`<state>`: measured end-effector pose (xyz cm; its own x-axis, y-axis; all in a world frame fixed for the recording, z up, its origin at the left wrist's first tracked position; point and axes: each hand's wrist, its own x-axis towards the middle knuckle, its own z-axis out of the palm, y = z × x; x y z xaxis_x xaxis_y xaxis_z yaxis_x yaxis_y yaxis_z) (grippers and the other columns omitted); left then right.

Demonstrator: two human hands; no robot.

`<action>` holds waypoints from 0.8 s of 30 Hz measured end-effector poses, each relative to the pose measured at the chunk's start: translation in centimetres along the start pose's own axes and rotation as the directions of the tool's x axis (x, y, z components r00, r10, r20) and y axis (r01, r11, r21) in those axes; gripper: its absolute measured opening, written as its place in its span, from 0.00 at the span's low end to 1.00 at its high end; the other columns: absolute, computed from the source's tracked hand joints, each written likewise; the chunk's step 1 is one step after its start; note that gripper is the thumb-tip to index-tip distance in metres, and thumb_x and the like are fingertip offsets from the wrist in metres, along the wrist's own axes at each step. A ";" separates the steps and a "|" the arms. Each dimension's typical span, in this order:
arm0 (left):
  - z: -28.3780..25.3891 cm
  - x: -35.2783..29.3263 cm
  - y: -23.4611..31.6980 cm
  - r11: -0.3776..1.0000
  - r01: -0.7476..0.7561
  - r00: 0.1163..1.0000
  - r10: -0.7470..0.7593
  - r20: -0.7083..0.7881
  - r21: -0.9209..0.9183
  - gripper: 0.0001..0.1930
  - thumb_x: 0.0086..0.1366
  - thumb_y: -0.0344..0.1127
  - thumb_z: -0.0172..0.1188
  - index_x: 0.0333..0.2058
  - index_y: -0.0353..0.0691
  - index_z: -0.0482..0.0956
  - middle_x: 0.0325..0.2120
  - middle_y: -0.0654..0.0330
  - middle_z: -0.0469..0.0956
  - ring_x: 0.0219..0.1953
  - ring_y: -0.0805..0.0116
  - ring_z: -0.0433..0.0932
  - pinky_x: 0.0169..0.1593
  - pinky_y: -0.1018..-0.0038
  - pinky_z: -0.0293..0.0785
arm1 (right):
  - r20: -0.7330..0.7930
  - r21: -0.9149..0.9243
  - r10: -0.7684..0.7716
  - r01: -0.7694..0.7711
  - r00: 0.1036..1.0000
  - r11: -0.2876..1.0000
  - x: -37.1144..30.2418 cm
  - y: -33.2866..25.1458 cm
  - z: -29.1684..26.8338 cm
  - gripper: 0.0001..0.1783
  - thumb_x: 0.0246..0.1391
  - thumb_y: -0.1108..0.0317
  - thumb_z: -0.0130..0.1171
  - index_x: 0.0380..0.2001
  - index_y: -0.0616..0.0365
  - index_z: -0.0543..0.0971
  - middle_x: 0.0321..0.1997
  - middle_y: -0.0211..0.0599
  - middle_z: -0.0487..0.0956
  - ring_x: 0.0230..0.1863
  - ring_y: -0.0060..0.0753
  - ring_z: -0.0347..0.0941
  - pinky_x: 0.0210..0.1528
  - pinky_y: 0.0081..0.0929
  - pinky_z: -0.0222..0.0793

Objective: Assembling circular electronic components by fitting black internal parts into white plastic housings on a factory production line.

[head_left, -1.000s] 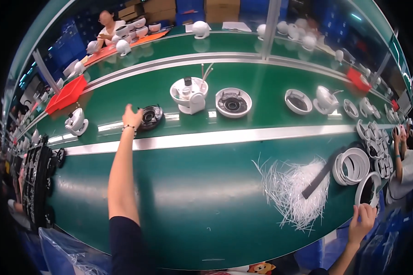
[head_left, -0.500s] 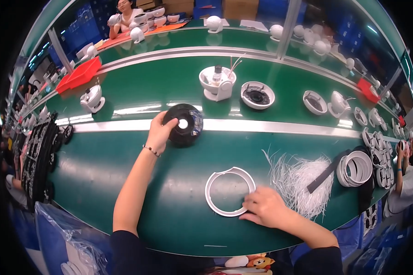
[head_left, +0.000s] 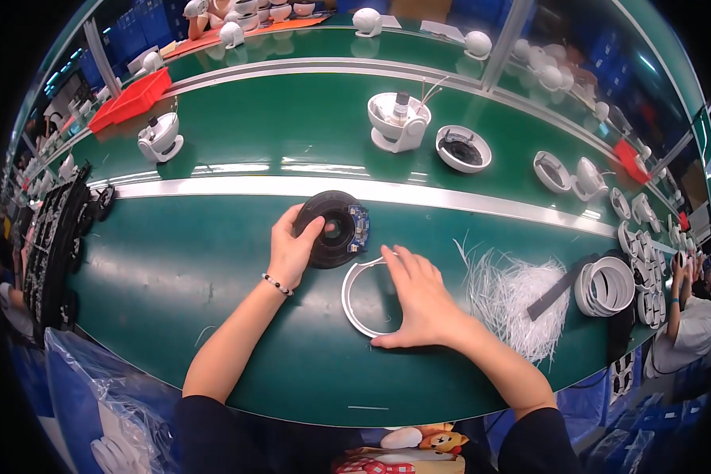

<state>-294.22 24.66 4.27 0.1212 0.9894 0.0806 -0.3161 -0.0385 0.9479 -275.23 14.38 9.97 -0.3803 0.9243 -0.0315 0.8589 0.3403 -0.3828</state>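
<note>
My left hand point(head_left: 292, 246) grips a round black plastic disc point(head_left: 333, 251) by its left edge, the thumb on top near the centre hole. A fingertip shows through that hole. A small blue circuit board point(head_left: 359, 229) sits on the disc's right side. Just below and to the right, a white plastic ring point(head_left: 348, 304) is spanned by my right hand point(head_left: 428, 302), with fingertips at its far rim and the thumb at its near rim. The hand covers the ring's right side. Disc and ring are close together; whether they touch, I cannot tell.
Right of my hand lies a heap of white strips point(head_left: 509, 304) with a grey strip point(head_left: 559, 292) across it, then stacked white rings point(head_left: 604, 286). A metal rail point(head_left: 276, 186) separates the bench from a green belt bearing white housings point(head_left: 399, 118). Black parts point(head_left: 51, 253) stand stacked left.
My right hand has spread from the ring's right edge to span it across, and the ring has shifted away from me. The disc has come closer to the ring. The view has tilted slightly.
</note>
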 end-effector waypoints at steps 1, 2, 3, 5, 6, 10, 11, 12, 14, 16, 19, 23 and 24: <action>-0.2 -0.1 0.0 1.000 -0.020 1.000 0.020 -0.007 0.008 0.11 0.56 0.24 0.51 0.39 0.31 0.68 0.33 0.59 0.74 0.32 0.75 0.74 0.37 0.80 0.71 | -0.037 0.043 -0.039 0.041 0.999 0.998 0.3 0.2 -0.2 0.61 0.19 0.51 0.68 0.55 0.67 0.48 0.55 0.58 0.50 0.56 0.58 0.48 0.55 0.49 0.46; -0.4 -0.1 0.1 0.999 -0.041 0.999 0.041 -0.013 0.016 0.11 0.56 0.24 0.51 0.39 0.31 0.68 0.33 0.59 0.74 0.32 0.75 0.74 0.37 0.80 0.71 | -0.123 0.030 -0.058 0.062 0.991 0.998 0.3 0.3 -1.0 0.59 0.18 0.54 0.68 0.54 0.68 0.49 0.53 0.56 0.53 0.53 0.55 0.51 0.55 0.42 0.48; -0.7 -0.2 0.2 0.999 -0.039 0.999 0.039 -0.017 0.013 0.11 0.56 0.24 0.51 0.39 0.31 0.68 0.33 0.59 0.74 0.32 0.75 0.74 0.37 0.80 0.71 | -0.234 0.041 -0.073 0.084 0.969 0.996 0.2 0.7 -1.2 0.59 0.17 0.55 0.68 0.54 0.68 0.49 0.54 0.57 0.53 0.54 0.56 0.50 0.55 0.42 0.48; -0.4 -0.4 0.4 0.999 -0.029 0.999 0.029 -0.030 0.018 0.11 0.57 0.24 0.50 0.39 0.32 0.68 0.33 0.59 0.74 0.33 0.75 0.74 0.38 0.80 0.71 | -0.394 0.217 -0.003 0.096 0.919 0.971 -0.1 1.9 -1.4 0.61 0.18 0.55 0.68 0.55 0.68 0.46 0.56 0.56 0.51 0.56 0.54 0.49 0.57 0.40 0.47; -0.1 -0.5 0.5 1.000 -0.025 0.999 0.025 -0.032 0.010 0.11 0.57 0.24 0.50 0.39 0.32 0.68 0.33 0.59 0.74 0.33 0.75 0.74 0.38 0.80 0.71 | -0.361 0.388 0.115 0.037 0.926 0.921 0.5 2.1 -1.4 0.63 0.20 0.53 0.69 0.56 0.67 0.44 0.57 0.55 0.50 0.58 0.53 0.47 0.58 0.39 0.46; 1.0 -1.0 0.9 1.000 -0.008 0.998 0.009 0.064 -0.002 0.12 0.57 0.26 0.51 0.41 0.32 0.68 0.33 0.60 0.74 0.35 0.77 0.73 0.41 0.81 0.67 | -0.414 0.546 0.198 0.068 0.889 0.835 3.7 0.7 1.5 0.63 0.22 0.52 0.70 0.56 0.68 0.42 0.57 0.58 0.48 0.59 0.52 0.45 0.59 0.38 0.44; 1.0 -1.3 0.6 1.000 0.009 0.999 -0.009 0.036 0.003 0.13 0.57 0.26 0.51 0.42 0.32 0.68 0.34 0.60 0.74 0.35 0.77 0.72 0.41 0.81 0.67 | -0.436 0.544 0.189 0.090 0.880 0.834 4.3 0.1 2.0 0.62 0.22 0.55 0.70 0.57 0.66 0.43 0.56 0.55 0.51 0.58 0.48 0.49 0.59 0.36 0.46; 0.9 -1.6 0.8 0.998 0.049 0.998 -0.046 0.048 -0.051 0.13 0.56 0.26 0.51 0.42 0.31 0.69 0.34 0.61 0.74 0.35 0.76 0.73 0.40 0.81 0.68 | -0.459 0.541 0.181 0.113 0.870 0.833 4.7 -0.6 2.3 0.61 0.22 0.58 0.71 0.57 0.65 0.44 0.55 0.53 0.54 0.57 0.43 0.52 0.58 0.33 0.48; 0.0 -1.9 1.1 0.953 0.165 0.980 -0.129 0.151 -0.253 0.16 0.61 0.35 0.44 0.46 0.33 0.66 0.40 0.58 0.71 0.42 0.70 0.70 0.46 0.76 0.65 | -0.489 0.509 0.142 0.149 0.861 0.848 5.3 -2.0 2.7 0.61 0.23 0.58 0.71 0.57 0.65 0.43 0.55 0.52 0.54 0.57 0.43 0.53 0.58 0.34 0.49; -0.6 -1.8 2.2 0.850 0.270 0.939 -0.129 0.319 -0.452 0.27 0.61 0.50 0.36 0.50 0.34 0.61 0.47 0.52 0.66 0.50 0.63 0.65 0.54 0.66 0.58 | -0.529 0.406 0.126 0.120 0.839 0.906 5.5 -3.0 2.4 0.61 0.23 0.59 0.71 0.57 0.65 0.43 0.54 0.52 0.55 0.56 0.43 0.54 0.57 0.33 0.50; -1.4 -1.6 3.9 0.585 0.568 0.815 -0.303 0.493 -0.579 0.37 0.56 0.63 0.35 0.51 0.36 0.60 0.48 0.51 0.64 0.51 0.57 0.64 0.56 0.60 0.56 | -0.446 0.587 0.106 0.201 0.889 0.784 6.4 -3.3 2.9 0.64 0.21 0.55 0.70 0.56 0.68 0.40 0.58 0.57 0.47 0.59 0.52 0.43 0.59 0.41 0.44; -2.9 -1.1 3.6 0.612 0.617 0.766 -0.321 0.557 -0.495 0.33 0.59 0.61 0.31 0.50 0.38 0.63 0.45 0.55 0.69 0.46 0.61 0.69 0.50 0.66 0.66 | -0.477 0.325 -0.131 0.313 0.869 0.892 7.2 -5.1 3.1 0.65 0.19 0.57 0.71 0.57 0.65 0.41 0.55 0.54 0.52 0.58 0.49 0.49 0.58 0.37 0.47; -3.4 -1.0 3.3 0.625 0.604 0.777 -0.327 0.537 -0.494 0.33 0.58 0.60 0.32 0.50 0.38 0.62 0.45 0.53 0.68 0.46 0.61 0.69 0.50 0.66 0.66 | -0.476 0.327 -0.128 0.310 0.870 0.893 7.3 -5.3 3.3 0.65 0.19 0.57 0.71 0.57 0.65 0.41 0.55 0.54 0.52 0.58 0.49 0.49 0.58 0.37 0.47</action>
<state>-298.57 24.01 6.32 0.7033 0.7062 -0.0819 -0.5889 0.6432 0.4893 -283.71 18.73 8.70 -0.2773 0.8431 0.4608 0.5365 0.5338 -0.6537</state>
